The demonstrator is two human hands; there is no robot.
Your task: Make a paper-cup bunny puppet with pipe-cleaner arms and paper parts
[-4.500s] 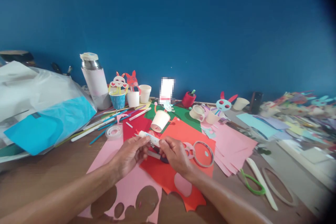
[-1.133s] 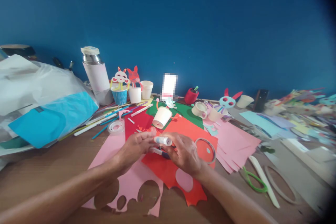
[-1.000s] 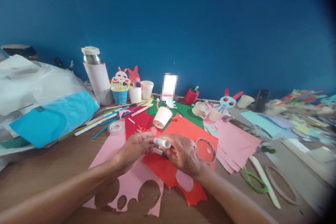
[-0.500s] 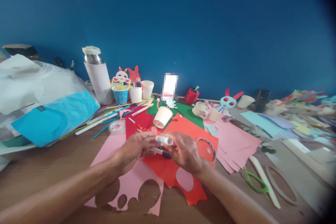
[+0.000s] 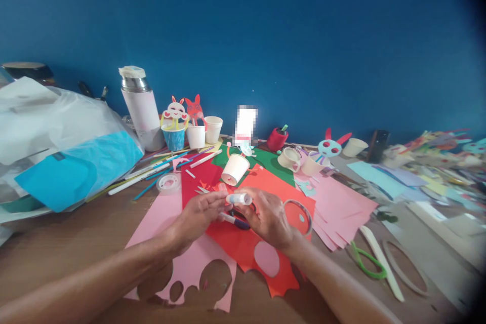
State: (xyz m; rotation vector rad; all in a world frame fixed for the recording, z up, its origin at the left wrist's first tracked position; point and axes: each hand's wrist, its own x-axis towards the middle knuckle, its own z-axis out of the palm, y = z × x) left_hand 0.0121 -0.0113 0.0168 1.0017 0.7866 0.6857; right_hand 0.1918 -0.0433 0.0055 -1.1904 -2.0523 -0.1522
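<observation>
Right hand (image 5: 271, 217): thumb and fingers pinch white tube (image 5: 240, 199), held centrally above orange sheet (image 5: 250, 249). Left hand (image 5: 201, 215): fingers together at tube's left end; cannot tell if gripping. Light, opposed support should limit roll. Marker (image 5: 234, 220) near side; tilted cup (image 5: 234, 169) far side: maintain clearance.

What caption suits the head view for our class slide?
Left hand and right hand meet at a white tube above cut paper.
</observation>
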